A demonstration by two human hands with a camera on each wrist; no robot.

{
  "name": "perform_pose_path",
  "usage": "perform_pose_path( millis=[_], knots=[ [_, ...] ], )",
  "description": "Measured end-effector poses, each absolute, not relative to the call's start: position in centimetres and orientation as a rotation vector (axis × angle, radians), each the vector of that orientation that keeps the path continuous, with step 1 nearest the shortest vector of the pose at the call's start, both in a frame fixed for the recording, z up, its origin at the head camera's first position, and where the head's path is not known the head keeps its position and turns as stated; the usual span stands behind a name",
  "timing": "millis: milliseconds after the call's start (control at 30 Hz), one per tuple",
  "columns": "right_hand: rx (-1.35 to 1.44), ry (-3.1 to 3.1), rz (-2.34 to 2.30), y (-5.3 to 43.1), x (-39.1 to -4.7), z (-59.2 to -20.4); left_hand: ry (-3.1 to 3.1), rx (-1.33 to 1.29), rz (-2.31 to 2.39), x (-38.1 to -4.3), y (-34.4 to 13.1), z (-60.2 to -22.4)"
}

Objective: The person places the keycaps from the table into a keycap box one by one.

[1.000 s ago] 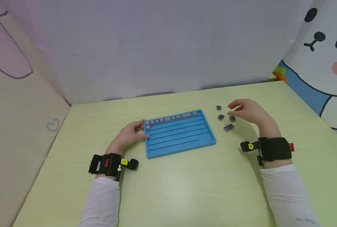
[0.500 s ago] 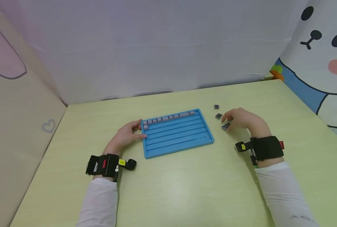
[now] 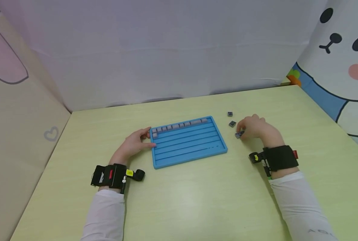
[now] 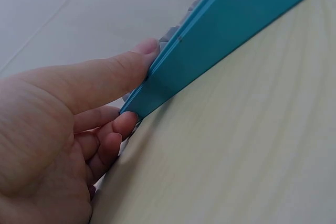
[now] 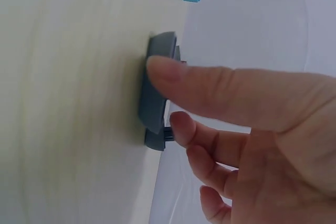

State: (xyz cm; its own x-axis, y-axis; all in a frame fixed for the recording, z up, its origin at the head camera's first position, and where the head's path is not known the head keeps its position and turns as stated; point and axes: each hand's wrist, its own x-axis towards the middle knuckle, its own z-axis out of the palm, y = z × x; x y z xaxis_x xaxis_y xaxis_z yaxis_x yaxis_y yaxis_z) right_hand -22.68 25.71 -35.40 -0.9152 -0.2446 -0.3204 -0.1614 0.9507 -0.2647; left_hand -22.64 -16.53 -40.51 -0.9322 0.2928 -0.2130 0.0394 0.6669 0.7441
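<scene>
My left hand (image 3: 135, 142) grips the left edge of a blue keycap tray (image 3: 191, 144). In the left wrist view its thumb lies on the tray's side wall (image 4: 205, 45), with the fingertips at the near corner. Grey keycaps (image 3: 175, 126) line the tray's top slot, and one keycap (image 3: 155, 135) sits at the left of the second. To the tray's right, my right hand (image 3: 254, 127) pinches a long dark grey keycap (image 5: 157, 82), tilted low over the table. Another keycap (image 5: 154, 140) shows just behind it in the right wrist view. The fingers partly hide both.
Two loose keycaps lie beyond the right hand, one farther back (image 3: 230, 114) and one nearer (image 3: 232, 124). The pale wooden table (image 3: 185, 201) meets a light cloth backdrop (image 3: 167, 50) behind the tray. A printed panel stands at the right.
The right hand has come down and to the left onto the long keycap, which has turned and tilted slightly. Holding the tray edge, the left hand stays as it was.
</scene>
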Motion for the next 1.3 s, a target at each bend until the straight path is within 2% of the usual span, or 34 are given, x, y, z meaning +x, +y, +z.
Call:
perform_pose_path(
  millis=[467, 1300],
  knots=[
    [-0.428, 2.825, -0.617, 25.4, -22.8, -34.6, 2.584, 0.259, 1.109, -22.6, -16.7, -40.7],
    [-0.351, 2.815, -0.958, 24.5, -22.7, -33.9, 2.568, 0.267, 1.139, -22.5, -16.7, -40.7]
  ],
)
